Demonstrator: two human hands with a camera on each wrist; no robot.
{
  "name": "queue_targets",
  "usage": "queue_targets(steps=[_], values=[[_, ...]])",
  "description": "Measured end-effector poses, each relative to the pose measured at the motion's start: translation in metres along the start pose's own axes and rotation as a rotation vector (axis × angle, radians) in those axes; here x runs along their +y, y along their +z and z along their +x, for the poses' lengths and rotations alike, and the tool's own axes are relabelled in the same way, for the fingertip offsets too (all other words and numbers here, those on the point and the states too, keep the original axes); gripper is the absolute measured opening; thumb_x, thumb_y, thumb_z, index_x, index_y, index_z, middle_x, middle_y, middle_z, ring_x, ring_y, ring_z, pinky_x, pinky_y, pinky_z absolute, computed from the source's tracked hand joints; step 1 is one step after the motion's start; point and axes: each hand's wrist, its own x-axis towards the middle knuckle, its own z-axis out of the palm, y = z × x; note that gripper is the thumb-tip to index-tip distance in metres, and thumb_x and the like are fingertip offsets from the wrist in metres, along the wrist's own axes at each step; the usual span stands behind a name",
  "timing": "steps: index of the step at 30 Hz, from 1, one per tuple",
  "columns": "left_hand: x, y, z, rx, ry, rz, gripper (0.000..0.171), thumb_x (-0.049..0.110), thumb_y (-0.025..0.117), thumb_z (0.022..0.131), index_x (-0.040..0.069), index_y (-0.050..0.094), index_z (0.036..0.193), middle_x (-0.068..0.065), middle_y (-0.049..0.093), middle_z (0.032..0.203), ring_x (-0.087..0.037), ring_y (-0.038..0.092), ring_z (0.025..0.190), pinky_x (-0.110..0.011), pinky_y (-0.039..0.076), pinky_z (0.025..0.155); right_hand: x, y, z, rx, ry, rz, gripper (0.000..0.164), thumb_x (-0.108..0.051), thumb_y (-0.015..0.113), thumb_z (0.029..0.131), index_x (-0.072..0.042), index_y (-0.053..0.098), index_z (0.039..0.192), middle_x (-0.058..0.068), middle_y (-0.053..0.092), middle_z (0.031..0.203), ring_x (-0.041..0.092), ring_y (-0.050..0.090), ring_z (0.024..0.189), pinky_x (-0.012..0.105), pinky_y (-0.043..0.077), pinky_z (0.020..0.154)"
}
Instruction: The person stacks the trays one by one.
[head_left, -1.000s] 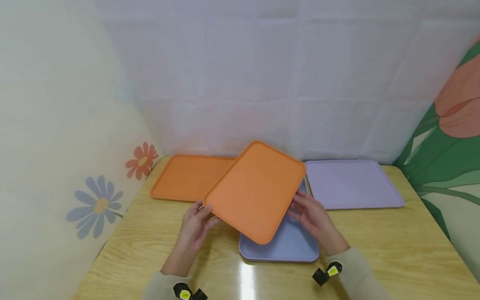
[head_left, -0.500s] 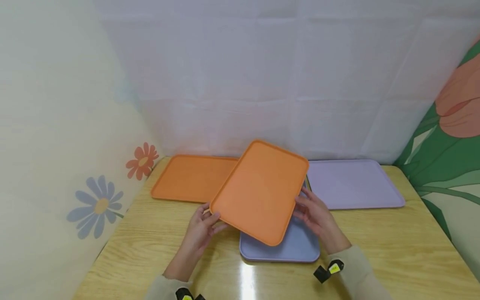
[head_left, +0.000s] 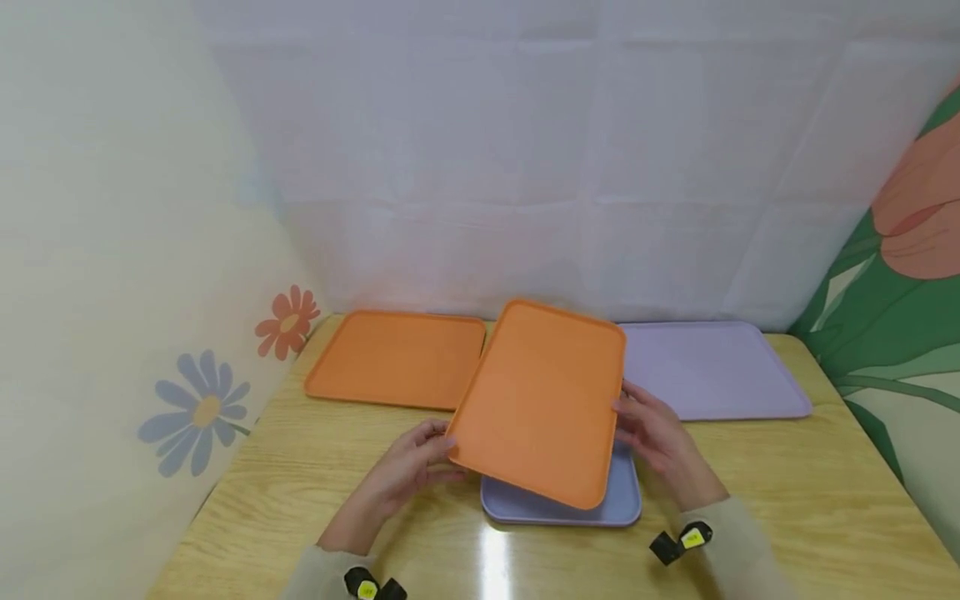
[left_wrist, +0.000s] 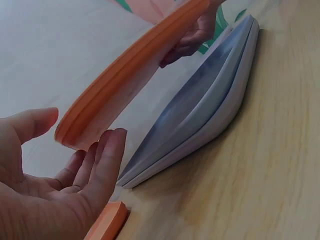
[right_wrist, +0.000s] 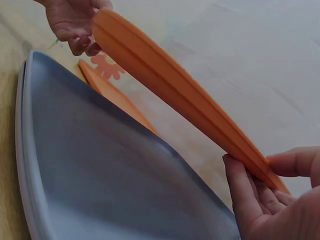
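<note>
An orange tray (head_left: 542,402), tilted and turned at an angle, is held up above the middle of the table. At its near left corner, my left hand (head_left: 411,467) has the thumb by the rim and the fingers underneath. My right hand (head_left: 663,442) pinches the right edge, thumb on top and fingertips below, as the right wrist view shows. Beneath it lies a blue-grey tray (right_wrist: 115,170), stacked on a paler tray (left_wrist: 220,122). In the head view the raised tray hides most of this stack (head_left: 558,507).
Another orange tray (head_left: 397,358) lies at the back left of the wooden table (head_left: 285,492). A lilac tray (head_left: 712,371) lies at the back right. A white cloth (head_left: 465,167) hangs behind, and flower-patterned panels (head_left: 202,412) flank both sides.
The held orange tray has shifted right and slightly nearer, turning straighter over the stack. Both hands moved right with it, and more of the back-left orange tray shows.
</note>
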Motion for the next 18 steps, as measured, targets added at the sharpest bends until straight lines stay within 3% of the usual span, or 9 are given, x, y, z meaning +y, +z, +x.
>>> queue_targets(steps=[7,13,18], values=[[0.011,0.004,0.015,0.071,-0.043,0.090,0.055,0.030,0.056,0.104,-0.006,0.039,0.143,-0.014,0.058,0.131,-0.020,0.064,0.108,-0.042,0.056,0.095,-0.008,-0.012,-0.005,-0.084,-0.027,-0.076,0.066,0.003,0.046,0.101,0.009,0.013,0.157,-0.007,0.072,0.096,0.008,0.069,0.089,0.029,0.059,0.078],[0.014,0.006,0.028,0.035,-0.035,0.073,0.064,0.029,0.056,0.104,-0.006,0.030,0.151,-0.026,0.044,0.147,-0.026,0.061,0.117,-0.045,0.055,0.097,-0.010,-0.021,-0.009,-0.145,-0.020,-0.126,0.068,0.002,0.049,0.101,0.009,0.011,0.157,-0.004,0.073,0.103,0.011,0.070,0.090,0.030,0.060,0.076],[0.013,0.008,0.040,0.032,-0.056,0.072,0.060,0.024,0.056,0.104,-0.002,0.032,0.152,-0.022,0.053,0.140,-0.025,0.064,0.112,-0.045,0.056,0.095,-0.010,-0.026,-0.010,-0.179,-0.015,-0.152,0.070,0.001,0.052,0.100,0.010,0.013,0.157,-0.002,0.073,0.106,0.013,0.071,0.090,0.031,0.061,0.076]])
